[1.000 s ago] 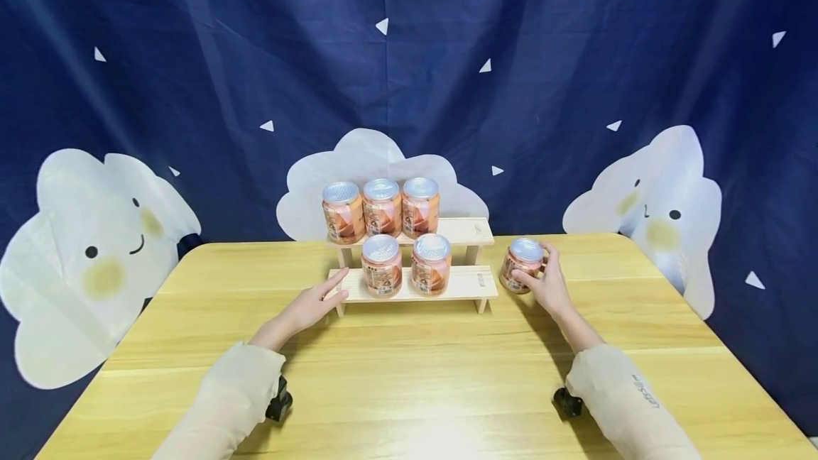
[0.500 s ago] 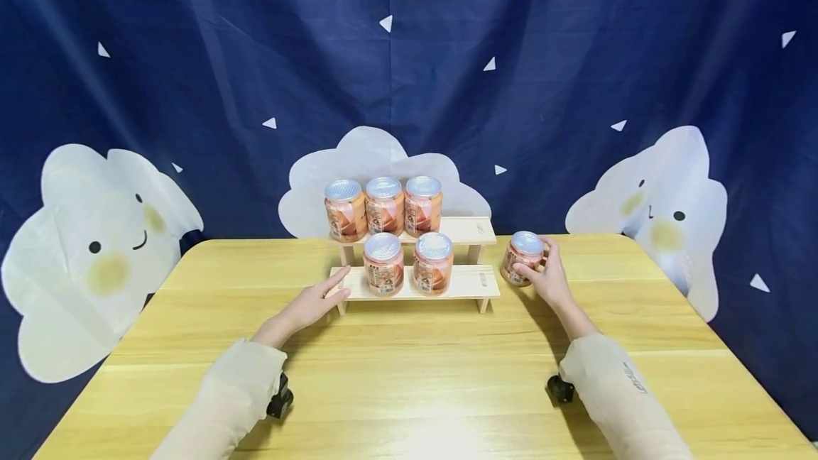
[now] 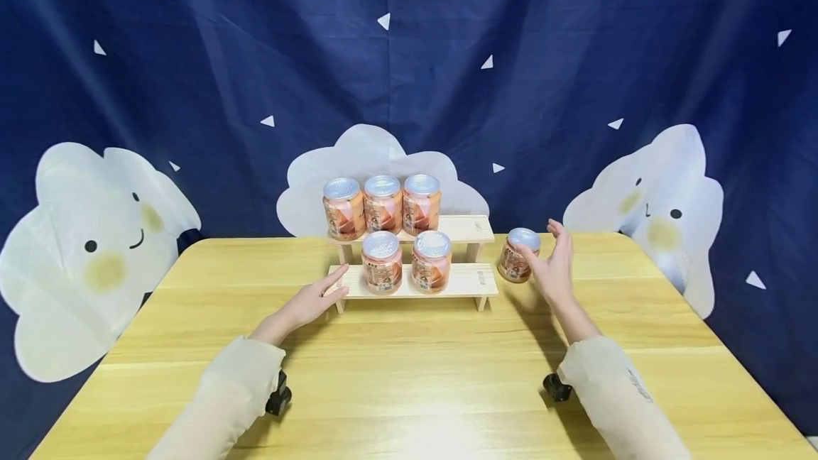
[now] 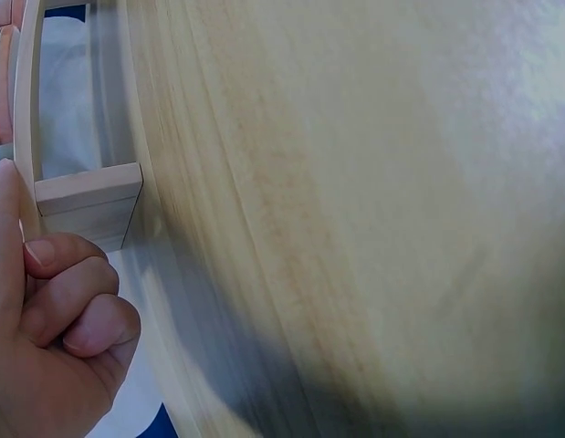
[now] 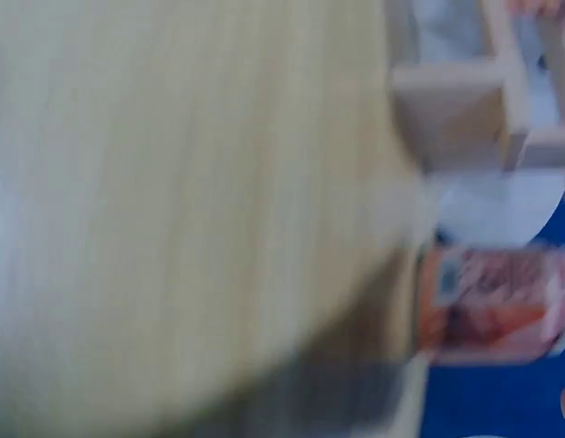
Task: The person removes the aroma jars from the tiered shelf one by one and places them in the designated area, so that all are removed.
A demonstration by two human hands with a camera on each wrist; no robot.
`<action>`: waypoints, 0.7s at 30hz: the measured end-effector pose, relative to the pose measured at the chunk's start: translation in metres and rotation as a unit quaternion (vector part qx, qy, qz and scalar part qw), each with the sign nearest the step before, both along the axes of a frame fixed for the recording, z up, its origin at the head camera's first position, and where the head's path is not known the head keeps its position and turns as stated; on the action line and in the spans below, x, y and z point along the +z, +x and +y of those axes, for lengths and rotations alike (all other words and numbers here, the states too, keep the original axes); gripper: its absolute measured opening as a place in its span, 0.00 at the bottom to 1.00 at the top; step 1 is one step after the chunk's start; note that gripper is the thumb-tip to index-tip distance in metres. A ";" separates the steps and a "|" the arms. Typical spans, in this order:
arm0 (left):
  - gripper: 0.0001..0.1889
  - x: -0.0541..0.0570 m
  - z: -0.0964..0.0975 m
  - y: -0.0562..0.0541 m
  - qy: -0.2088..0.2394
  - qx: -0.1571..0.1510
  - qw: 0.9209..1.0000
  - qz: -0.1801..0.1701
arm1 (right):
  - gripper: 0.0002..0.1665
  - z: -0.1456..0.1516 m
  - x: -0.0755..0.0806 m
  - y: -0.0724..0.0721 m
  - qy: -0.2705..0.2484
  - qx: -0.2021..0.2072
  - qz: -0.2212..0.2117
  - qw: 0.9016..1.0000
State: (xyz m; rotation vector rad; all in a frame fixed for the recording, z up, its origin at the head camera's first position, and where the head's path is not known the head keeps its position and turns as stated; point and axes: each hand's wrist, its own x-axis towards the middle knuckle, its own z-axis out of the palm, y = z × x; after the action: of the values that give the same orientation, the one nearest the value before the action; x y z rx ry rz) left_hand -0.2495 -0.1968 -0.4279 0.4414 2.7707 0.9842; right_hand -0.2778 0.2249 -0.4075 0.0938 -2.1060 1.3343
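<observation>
A two-tier wooden display rack (image 3: 469, 286) stands mid-table. Three clear-sided cans (image 3: 383, 208) with silver lids and orange-pink labels line its upper tier, and two similar cans (image 3: 431, 265) stand on the lower one. My left hand (image 3: 313, 300) grips the lower tier's left end with thumb and index finger. In the left wrist view its other fingers (image 4: 68, 301) are curled beside a rack leg (image 4: 90, 205). Right of the rack, one can (image 3: 515, 261) stands upright on the table. Around its right side my right hand (image 3: 554, 268) is spread, fingertips off it, thumb by its front.
The wooden table (image 3: 396, 368) spans the foreground. Behind it hangs a dark blue curtain (image 3: 543, 91) with clouds and white triangles. On the upper tier, bare board (image 3: 469, 228) shows right of the cans; the right wrist view is blurred.
My right hand had its fingers round the single can and has let go, its fingers now spread. The can has shifted slightly back and left. The left hand keeps its place.
</observation>
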 end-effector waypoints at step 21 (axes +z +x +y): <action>0.32 0.000 0.001 0.001 0.003 0.006 1.000 0.003 | 0.53 -0.110 0.027 0.042 0.017 0.290 -0.108 0.951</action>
State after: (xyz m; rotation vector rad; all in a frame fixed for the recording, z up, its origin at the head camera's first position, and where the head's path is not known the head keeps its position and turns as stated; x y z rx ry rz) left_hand -0.2480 -0.1958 -0.4281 0.4303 2.7789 0.9941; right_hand -0.2358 0.1154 -0.3802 0.6534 -2.3905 1.7002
